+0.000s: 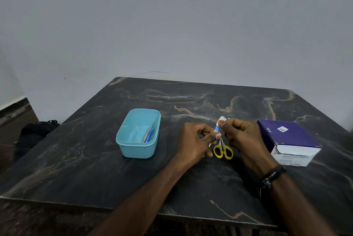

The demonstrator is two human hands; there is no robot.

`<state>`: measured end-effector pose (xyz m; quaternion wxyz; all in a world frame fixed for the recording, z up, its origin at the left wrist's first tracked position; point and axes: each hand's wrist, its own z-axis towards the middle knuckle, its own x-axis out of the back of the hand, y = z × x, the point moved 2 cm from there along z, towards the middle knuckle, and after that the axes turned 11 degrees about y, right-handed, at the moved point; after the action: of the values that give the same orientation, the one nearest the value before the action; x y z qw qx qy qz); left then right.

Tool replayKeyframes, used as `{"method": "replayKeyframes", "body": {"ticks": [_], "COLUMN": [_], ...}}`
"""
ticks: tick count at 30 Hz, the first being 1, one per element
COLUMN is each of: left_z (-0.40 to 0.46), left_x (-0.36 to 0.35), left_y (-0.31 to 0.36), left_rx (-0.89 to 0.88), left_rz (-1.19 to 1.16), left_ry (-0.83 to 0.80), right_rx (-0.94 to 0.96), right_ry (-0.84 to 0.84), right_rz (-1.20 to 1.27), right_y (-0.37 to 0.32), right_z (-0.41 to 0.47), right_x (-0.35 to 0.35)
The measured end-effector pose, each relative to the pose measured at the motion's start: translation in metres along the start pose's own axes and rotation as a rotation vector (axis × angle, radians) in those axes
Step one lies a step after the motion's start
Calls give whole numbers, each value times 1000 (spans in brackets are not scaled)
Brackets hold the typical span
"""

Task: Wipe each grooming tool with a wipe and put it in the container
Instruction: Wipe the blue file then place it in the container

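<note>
Both hands meet above the middle of the dark marble table [191, 188]. My left hand [193, 142] and my right hand [242, 136] pinch a small white and blue wipe packet [219, 123] between thumbs and fingers. Beneath them on the table lie small scissors with yellow handles [223, 151], their blades partly hidden by my fingers. A light blue plastic container [124, 140] stands to the left, and two tools [148, 134], one metal and one blue, rest inside it.
A purple and white box of wipes [290, 140] lies at the right, close to my right hand. A black bag [34, 132] sits on the floor beyond the table's left edge. A plain grey wall stands behind the table.
</note>
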<state>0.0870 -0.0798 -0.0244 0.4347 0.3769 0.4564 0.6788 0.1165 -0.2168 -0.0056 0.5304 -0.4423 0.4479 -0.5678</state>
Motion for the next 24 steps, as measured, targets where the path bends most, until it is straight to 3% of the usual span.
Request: {"method": "replayKeyframes", "body": {"ticks": [5,12,19,24], "left_z": [0,-3,0,-1], "left_x": [1,-1,2,1], "left_y": [0,4,1,2], "left_rx": [3,16,19,5], "left_rz": [5,-9,1,1], "left_ry": [22,-17,36,23], "right_rx": [-12,-47,-61,-75], "right_ry": [-88,78,-89,-62], "right_rz": [-12,29,-8,23], "right_y": [-1,0,4,1], "right_z": [-1,3,1,0], "right_x": [-2,5,-2,0]}}
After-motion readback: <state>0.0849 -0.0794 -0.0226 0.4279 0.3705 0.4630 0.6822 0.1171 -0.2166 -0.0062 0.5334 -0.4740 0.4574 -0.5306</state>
